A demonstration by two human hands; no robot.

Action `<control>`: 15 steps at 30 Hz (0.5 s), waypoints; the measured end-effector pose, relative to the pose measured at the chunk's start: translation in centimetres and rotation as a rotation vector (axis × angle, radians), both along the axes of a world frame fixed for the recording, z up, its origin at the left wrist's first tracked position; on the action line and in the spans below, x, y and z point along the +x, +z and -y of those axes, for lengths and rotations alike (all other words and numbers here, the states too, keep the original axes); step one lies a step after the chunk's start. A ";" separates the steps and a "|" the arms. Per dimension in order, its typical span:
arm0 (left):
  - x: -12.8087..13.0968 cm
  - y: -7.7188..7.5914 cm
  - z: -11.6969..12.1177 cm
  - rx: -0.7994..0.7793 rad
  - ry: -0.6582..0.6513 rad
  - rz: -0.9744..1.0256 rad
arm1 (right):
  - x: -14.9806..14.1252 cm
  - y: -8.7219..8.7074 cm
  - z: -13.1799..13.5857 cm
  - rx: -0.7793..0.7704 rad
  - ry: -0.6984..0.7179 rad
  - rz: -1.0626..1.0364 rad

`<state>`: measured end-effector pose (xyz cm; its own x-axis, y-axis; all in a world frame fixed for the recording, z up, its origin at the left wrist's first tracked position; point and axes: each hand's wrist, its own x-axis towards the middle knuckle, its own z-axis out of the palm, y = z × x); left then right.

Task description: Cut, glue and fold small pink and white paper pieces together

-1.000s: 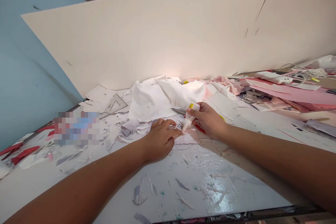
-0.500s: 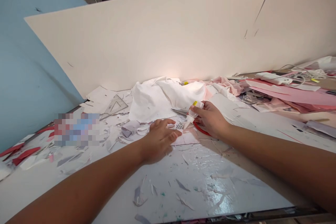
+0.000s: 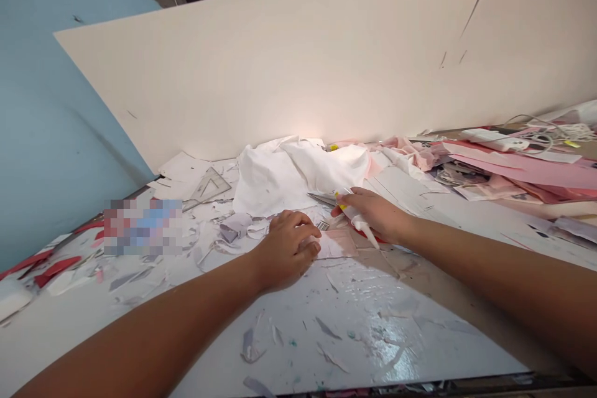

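The left forearm (image 3: 186, 317) reaches forward and inward from the lower left, its wrist low. The left hand (image 3: 289, 250) is back-up, fingers loosely bent, with the thumb apart from the index finger. The right forearm (image 3: 485, 267) comes in from the right. The right hand (image 3: 373, 212) is closed in a pinching grip, thumb uppermost. The two hands are near each other, not touching.

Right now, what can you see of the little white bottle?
The white bottle looks like plastic, with yellow marks and a narrow whitish nozzle. The right hand grips it, hiding part of it. It is tilted, nozzle pointing down and to the right. Scissors with red handles show close beside it.
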<state>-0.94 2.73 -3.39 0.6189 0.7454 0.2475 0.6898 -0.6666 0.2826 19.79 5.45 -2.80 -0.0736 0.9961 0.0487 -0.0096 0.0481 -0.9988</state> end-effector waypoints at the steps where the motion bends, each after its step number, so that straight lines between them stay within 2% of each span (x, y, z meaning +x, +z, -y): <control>1: 0.0 0.0 0.0 0.006 -0.002 -0.006 | 0.1 0.4 0.2 -0.038 0.049 0.036; 3: 0.1 0.0 0.1 0.013 -0.004 -0.016 | 0.3 1.3 0.6 -0.094 0.131 0.119; 7: 0.1 0.0 0.2 0.034 -0.001 -0.012 | 0.3 2.8 1.3 -0.127 0.207 0.304; 9: 0.2 0.0 0.3 0.049 0.001 -0.008 | 0.1 3.3 1.5 -0.163 0.245 0.312; 11: 0.2 0.0 0.4 0.055 0.011 -0.004 | 0.1 3.6 1.4 -0.199 0.274 0.191; 15: 0.3 0.1 0.4 0.062 0.052 0.028 | 0.2 3.8 1.0 -0.188 0.267 -0.228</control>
